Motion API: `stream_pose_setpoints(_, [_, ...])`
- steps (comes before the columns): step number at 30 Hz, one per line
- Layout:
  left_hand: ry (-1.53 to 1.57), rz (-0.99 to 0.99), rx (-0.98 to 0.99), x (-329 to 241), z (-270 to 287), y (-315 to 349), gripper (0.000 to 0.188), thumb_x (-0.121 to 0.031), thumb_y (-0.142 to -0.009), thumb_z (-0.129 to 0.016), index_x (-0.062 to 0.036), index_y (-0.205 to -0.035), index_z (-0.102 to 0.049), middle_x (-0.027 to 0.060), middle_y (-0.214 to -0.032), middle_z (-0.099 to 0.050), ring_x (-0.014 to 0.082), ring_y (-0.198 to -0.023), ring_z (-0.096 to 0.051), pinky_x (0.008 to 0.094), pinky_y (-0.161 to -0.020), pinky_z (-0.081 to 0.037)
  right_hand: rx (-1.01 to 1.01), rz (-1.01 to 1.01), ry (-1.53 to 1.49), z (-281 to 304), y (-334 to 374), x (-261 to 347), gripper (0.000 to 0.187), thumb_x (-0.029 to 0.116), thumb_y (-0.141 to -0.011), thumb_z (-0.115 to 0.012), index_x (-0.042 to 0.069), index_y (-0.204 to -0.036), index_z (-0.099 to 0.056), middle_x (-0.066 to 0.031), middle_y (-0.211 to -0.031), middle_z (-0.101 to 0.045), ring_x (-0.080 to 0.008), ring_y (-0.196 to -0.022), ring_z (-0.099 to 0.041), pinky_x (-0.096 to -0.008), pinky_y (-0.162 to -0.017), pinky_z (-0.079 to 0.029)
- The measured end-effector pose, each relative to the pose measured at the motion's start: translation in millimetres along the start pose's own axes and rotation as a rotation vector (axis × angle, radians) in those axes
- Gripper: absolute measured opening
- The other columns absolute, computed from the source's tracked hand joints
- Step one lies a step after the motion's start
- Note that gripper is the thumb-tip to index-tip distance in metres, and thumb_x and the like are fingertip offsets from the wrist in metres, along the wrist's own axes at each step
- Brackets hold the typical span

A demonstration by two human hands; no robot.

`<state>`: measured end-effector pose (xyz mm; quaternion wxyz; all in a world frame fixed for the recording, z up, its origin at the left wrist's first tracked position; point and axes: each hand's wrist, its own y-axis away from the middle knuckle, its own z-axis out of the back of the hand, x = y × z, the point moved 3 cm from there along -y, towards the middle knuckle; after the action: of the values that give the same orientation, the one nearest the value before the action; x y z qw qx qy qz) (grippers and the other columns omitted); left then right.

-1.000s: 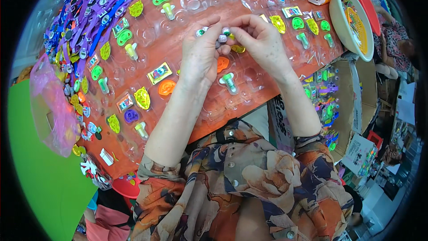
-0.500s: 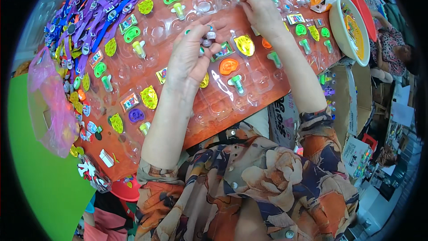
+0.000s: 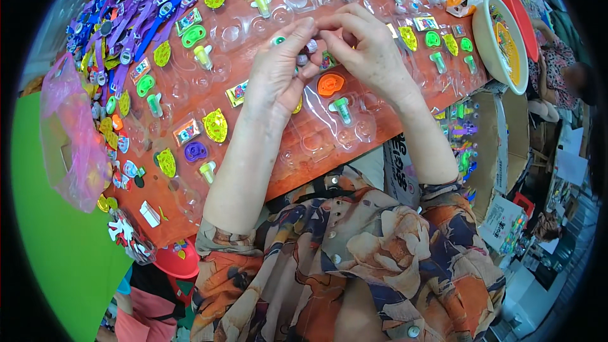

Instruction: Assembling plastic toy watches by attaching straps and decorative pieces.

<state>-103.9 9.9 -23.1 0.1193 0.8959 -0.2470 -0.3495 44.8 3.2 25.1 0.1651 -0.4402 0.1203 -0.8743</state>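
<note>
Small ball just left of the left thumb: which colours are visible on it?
White and green on the small ball; the head view, the only one, shows it.

This is looking like a packing workshop: toy trays (image 3: 313, 142) are covering the worktop (image 3: 177, 225) around the right hand (image 3: 370, 57), and a carton (image 3: 489, 139) is standing to its right.

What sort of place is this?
Probably a toy-packing workshop: clear plastic trays holding small toys cover much of the red-orange table, a heap of wristwatches lies at its far left, and a cardboard box stands at its right.
</note>
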Motion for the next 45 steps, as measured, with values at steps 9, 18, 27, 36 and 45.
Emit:
stream_pose_setpoints(9, [-0.008,0.053,-0.081,8,4,6,0.022,-0.021,-0.092,-0.073,-0.0039,-0.105,-0.067,0.0056,-0.086,-0.064,0.0140,-0.066,-0.060,0.0212,-0.050,-0.043,-0.033,-0.360,-0.336,-16,8,-17,0.017,0.011,-0.090,-0.066,-0.001,-0.101,-0.068,-0.0122,-0.091,-0.068,-0.0208,-0.080,-0.068,-0.0303,-0.070,-0.053])
stream_pose_setpoints(18, [0.012,-0.046,-0.161,-16,20,16,0.031,-0.012,-0.091,-0.070,0.0012,-0.117,-0.061,0.0121,-0.099,-0.068,0.0164,-0.078,-0.065,0.0262,-0.062,-0.055,-0.194,0.222,0.484,-16,-44,-71,0.009,0.010,-0.089,-0.063,0.002,-0.093,-0.064,-0.0152,-0.097,-0.062,-0.0364,-0.085,-0.065,-0.0461,-0.072,-0.054])
stream_pose_setpoints(27, [0.009,-0.073,-0.099,-21,38,26,0.028,-0.011,-0.094,-0.066,0.0034,-0.118,-0.060,0.0116,-0.098,-0.068,0.0134,-0.070,-0.063,0.0214,-0.051,-0.046,0.073,0.112,0.025,-18,-12,-3,0.018,0.005,-0.089,-0.066,0.000,-0.106,-0.067,-0.0128,-0.096,-0.064,-0.0262,-0.081,-0.067,-0.0334,-0.069,-0.054])
stream_pose_setpoints(36, [-0.052,-0.103,-0.018,-25,35,42,0.022,-0.022,-0.098,-0.063,0.0002,-0.100,-0.064,0.0090,-0.086,-0.066,0.0097,-0.059,-0.057,0.0208,-0.044,-0.033,0.103,-0.331,-0.678,-54,6,19,0.021,0.015,-0.094,-0.068,-0.001,-0.108,-0.067,-0.0043,-0.091,-0.071,-0.0082,-0.072,-0.067,-0.0234,-0.061,-0.051])
stream_pose_setpoints(45, [-0.106,-0.071,-0.014,-29,38,55,0.023,-0.023,-0.098,-0.065,-0.0005,-0.102,-0.064,0.0079,-0.085,-0.067,0.0092,-0.060,-0.058,0.0201,-0.044,-0.035,0.194,-0.463,-0.782,-59,8,9,0.025,0.015,-0.093,-0.070,-0.002,-0.110,-0.066,-0.0051,-0.097,-0.070,-0.0083,-0.092,-0.067,-0.0210,-0.069,-0.053])
